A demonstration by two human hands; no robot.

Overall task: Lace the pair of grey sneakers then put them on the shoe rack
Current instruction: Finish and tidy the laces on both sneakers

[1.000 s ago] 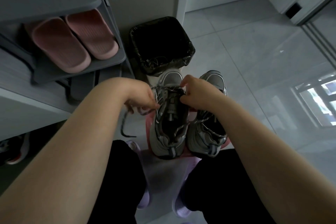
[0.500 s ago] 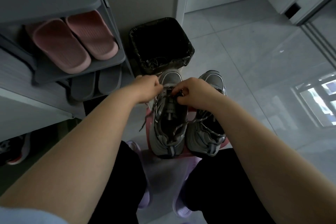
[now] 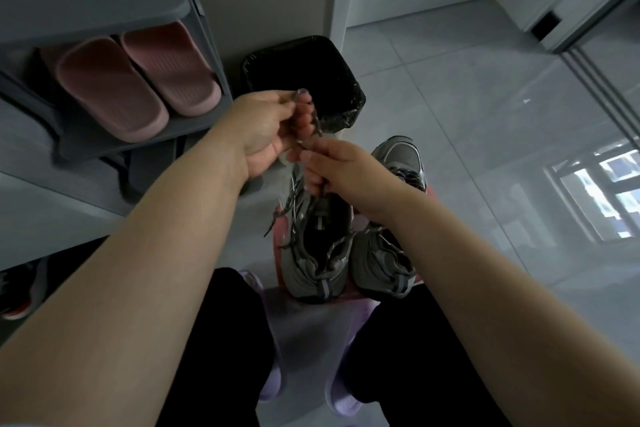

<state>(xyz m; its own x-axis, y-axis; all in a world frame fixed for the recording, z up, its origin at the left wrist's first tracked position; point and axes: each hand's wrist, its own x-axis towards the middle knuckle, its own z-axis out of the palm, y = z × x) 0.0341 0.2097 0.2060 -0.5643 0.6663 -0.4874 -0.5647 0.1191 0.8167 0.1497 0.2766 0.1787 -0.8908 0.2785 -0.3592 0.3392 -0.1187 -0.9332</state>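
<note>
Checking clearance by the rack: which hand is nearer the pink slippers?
Left. The left hand is right of the pink slippers; the right hand is farther right, over a grey sneaker.

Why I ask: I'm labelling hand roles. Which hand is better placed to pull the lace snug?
Left, probably. The left hand grips the lace, raised above the grey sneaker and free to pull upward. The right hand pinches the same lace low by the eyelets, anchoring it.

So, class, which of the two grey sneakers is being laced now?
The left sneaker, nearer the shoe rack: the left hand and right hand hold its lace; the right sneaker is not held.
</note>
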